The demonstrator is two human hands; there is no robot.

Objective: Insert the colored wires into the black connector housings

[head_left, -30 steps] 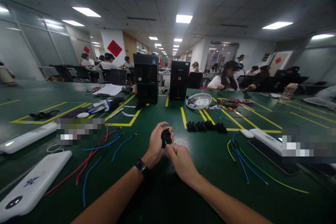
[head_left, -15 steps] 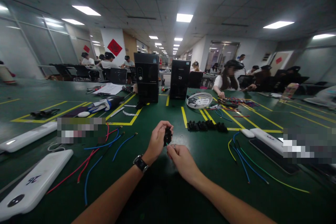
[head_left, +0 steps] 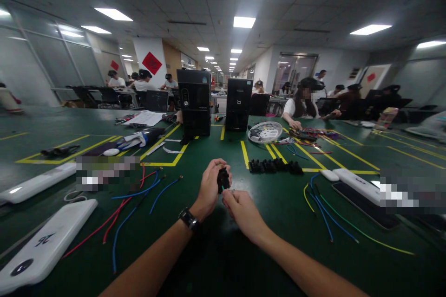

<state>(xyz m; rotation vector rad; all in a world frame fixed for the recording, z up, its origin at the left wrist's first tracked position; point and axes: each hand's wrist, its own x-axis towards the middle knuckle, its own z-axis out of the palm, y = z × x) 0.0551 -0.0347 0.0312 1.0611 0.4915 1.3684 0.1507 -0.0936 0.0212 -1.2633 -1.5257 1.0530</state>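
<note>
My left hand (head_left: 208, 188), with a watch (head_left: 188, 218) on its wrist, is wrapped round a small black block (head_left: 222, 178) over the middle of the table. The block looks like a plastic electrical part; fingers cover its edges. Close below it, my right hand (head_left: 242, 209) pinches a thin green piece (head_left: 223, 189) against the block's lower edge. Most of that piece is hidden by the fingertips, so I cannot tell whether it is a wire or a tool. Similar black blocks (head_left: 270, 166) lie in a row beyond my right hand.
Red and blue wires (head_left: 122, 206) lie at the left, with more wires (head_left: 324, 209) at the right. White devices (head_left: 59, 236) flank both sides. Two black computer towers (head_left: 194, 102) and a white basket (head_left: 265, 132) stand further back. Across the table sits a person (head_left: 303, 106) near tangled wires.
The black block has turned slightly in my left hand, showing more of its face. My right hand stays at its lower edge with the green piece.
</note>
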